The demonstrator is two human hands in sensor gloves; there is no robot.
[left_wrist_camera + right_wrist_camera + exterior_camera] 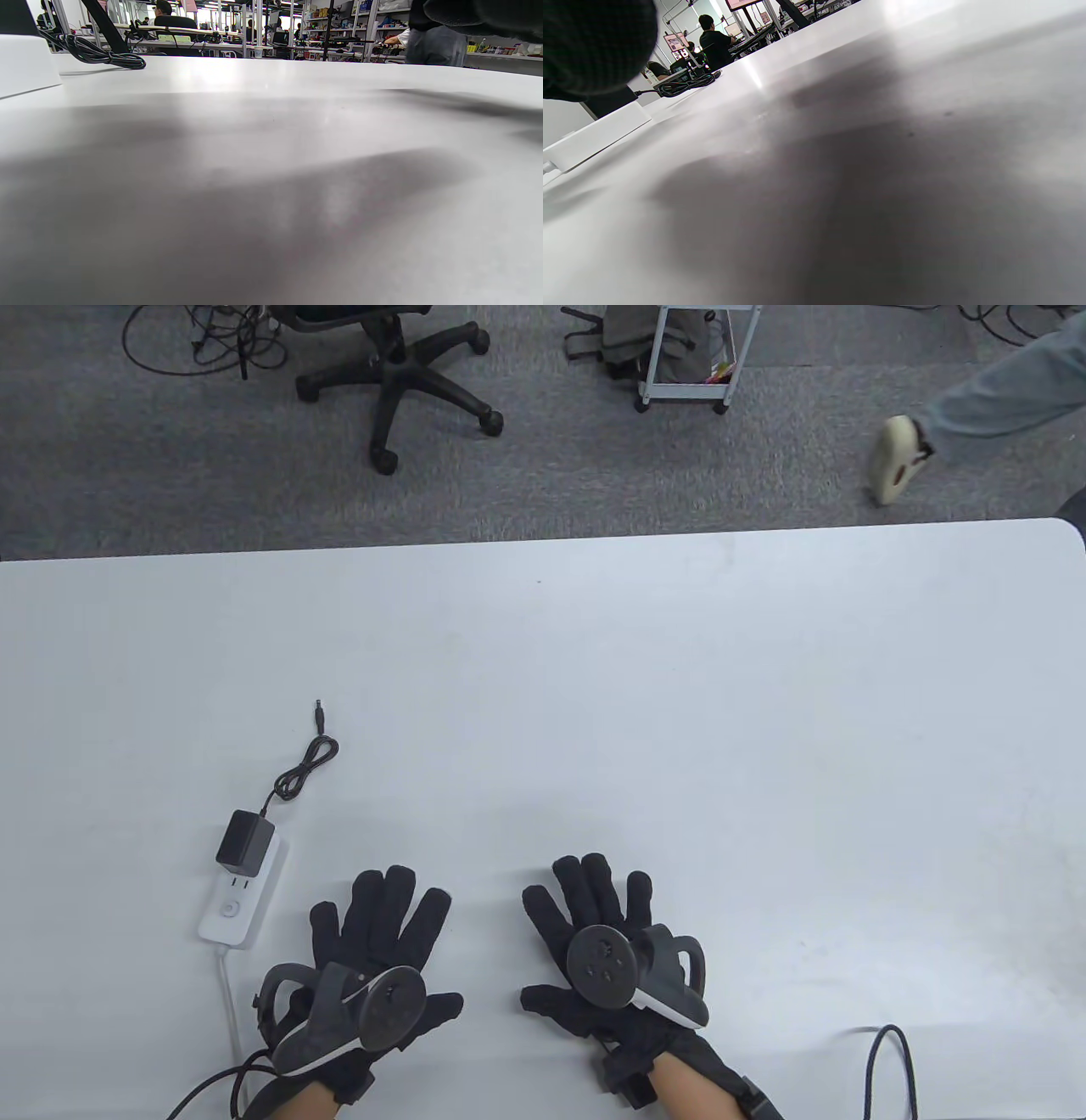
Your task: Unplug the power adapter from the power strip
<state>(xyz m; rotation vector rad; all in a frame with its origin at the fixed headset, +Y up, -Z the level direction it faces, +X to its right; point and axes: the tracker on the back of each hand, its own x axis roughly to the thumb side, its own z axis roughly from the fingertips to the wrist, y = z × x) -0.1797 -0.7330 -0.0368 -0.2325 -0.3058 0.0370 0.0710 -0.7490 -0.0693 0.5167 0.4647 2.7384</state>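
Broadly, the white worktop [679, 687] filled most of the table view, with grey carpet beyond its far edge. On that carpet stood a black office chair [394, 364] and a white trolley [687, 356], and a passer-by's leg and pale shoe [898, 458] showed at the upper right.

Near the bottom edge, the left hand [373, 959] lay flat on the worktop, palm down, fingers spread and grasping nothing. The right hand [607, 950] lay just the same beside it, released and flat, the two hands apart from each other.

To the left of the left hand, close but not touching, lay the white power strip [242, 895], its white cord [229, 1001] running back toward the bottom edge. The black power adapter [244, 842] sat plugged into the strip's far end. From it a thin black cable [301, 772], partly bundled, trailed away across the worktop and ended in a small barrel plug [321, 718].

At the lower right, a loop of black cable [891, 1069] rose from the bottom edge. The left wrist view showed the bundled cable [110, 57] low across the worktop, and the right wrist view caught the strip [594, 135] at its left.
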